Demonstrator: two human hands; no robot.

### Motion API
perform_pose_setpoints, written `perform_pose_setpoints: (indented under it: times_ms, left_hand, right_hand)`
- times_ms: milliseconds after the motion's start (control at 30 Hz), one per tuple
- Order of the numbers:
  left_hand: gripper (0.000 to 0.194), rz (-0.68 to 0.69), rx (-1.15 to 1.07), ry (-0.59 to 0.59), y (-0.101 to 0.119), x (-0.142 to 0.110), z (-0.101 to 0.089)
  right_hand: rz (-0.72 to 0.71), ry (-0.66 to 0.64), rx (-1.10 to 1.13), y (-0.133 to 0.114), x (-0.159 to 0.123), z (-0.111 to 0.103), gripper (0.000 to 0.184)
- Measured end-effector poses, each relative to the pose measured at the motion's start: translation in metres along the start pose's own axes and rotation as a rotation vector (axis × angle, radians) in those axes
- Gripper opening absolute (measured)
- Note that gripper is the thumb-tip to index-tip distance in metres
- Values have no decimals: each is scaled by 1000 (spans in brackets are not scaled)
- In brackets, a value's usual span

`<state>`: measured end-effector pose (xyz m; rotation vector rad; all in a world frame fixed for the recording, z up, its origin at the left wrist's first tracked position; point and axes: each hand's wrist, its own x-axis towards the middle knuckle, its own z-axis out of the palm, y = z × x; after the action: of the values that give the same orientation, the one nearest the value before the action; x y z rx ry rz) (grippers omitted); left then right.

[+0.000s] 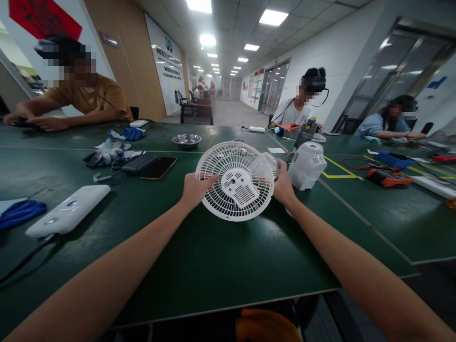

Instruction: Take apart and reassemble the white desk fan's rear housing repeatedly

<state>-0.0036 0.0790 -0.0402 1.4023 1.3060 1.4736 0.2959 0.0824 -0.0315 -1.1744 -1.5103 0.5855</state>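
Observation:
A round white fan grille (213, 194) is held up over the table in front of me, with a slotted plate in its middle. My left hand (194, 191) grips its left rim, thumb lying across the ribs. At the grille's right edge, my right hand (284, 185) is closed around a white vented cover (271, 163), partly hidden by the grille. Whether those fingers also touch the grille is hidden. Just right of that hand, a white plastic fan housing (308, 165) stands upright on the table.
The green table (213, 270) bears a steel bowl (186, 140), a phone (158, 168), a white power bank (69, 210) with a cable, and gloves (107, 153). An orange multimeter (389, 178) lies at right. Several people sit around the table.

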Motion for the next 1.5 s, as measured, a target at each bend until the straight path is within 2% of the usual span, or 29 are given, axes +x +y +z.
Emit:
perform_pose_setpoints:
  times_ms: [33,100,200,300,367,500,567,633,700,900,1033,1200,1333,1400,1500]
  left_hand:
    - [29,-4,8,-1,-1,1,-1]
    - [30,-9,32,3,-3,4,-3]
    - [32,-40,57,15,-6,8,-7]
    - [34,-98,44,41,-11,13,-9]
    - [33,-115,24,22,-14,16,-11]
    - [30,-129,-17,-83,-21,22,-16]
    - [29,-137,-26,-117,-22,23,-18]
    - [28,-135,-19,-134,-23,23,-20]
    - [28,-128,10,-136,-22,23,-20]
    - [30,-119,33,-142,-21,22,-22]
    - [29,-128,16,-138,-22,23,-21]
    - [25,-129,3,-125,-23,24,-20]
    - [23,-105,3,-128,-23,24,-20]
    - [22,-100,13,-130,-23,24,-20]
    - [22,-109,26,-119,-23,24,-20]
  right_hand:
    - [-67,78,-217,5,5,-10,82]
    - [-107,138,-518,17,12,-25,76]
    - [-95,141,-725,33,19,-37,68]
    - [-132,157,-781,40,23,-39,56]
    - [-194,220,-799,36,26,-42,52]
    - [-314,518,-849,18,30,-62,57]
    - [-309,663,-858,15,32,-77,62]
    - [-252,742,-825,19,35,-92,68]
    - [-137,742,-739,30,37,-102,74]
    - [190,528,-532,73,41,-107,96]
    - [295,519,-518,86,42,-106,94]
    - [264,618,-555,76,44,-101,88]
    - [76,739,-531,50,43,-91,85]
    - [-8,734,-514,36,41,-82,85]
    - [-51,654,-508,21,36,-65,85]
